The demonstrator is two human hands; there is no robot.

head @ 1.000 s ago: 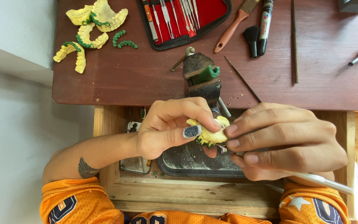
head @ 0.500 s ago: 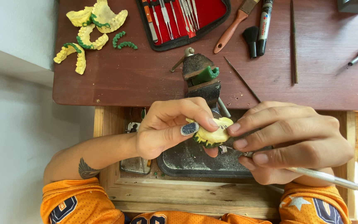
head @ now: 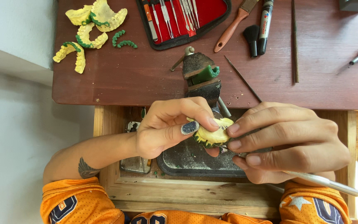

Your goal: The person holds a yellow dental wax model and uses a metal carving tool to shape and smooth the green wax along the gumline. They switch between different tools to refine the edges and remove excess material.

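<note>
My left hand (head: 168, 128) pinches a small yellow dental cast with green wax (head: 213, 135) between thumb and fingers, over an open wooden drawer (head: 108, 174). My right hand (head: 289, 143) touches the cast's right side with its fingertips and grips a thin metal instrument (head: 324, 181), whose handle sticks out to the lower right; the tip is hidden at the cast. Below both hands lies a dark tray (head: 187, 159) in the drawer.
A small bench vise with a green block (head: 201, 79) stands at the table's front edge. Several yellow casts with green wax rims (head: 90, 29) lie at back left. A red tool case (head: 183, 16), brush (head: 233, 27), markers and files lie behind.
The cast has been turned slightly between my fingers, and my right hand has shifted a little to the right with the instrument's handle showing more.
</note>
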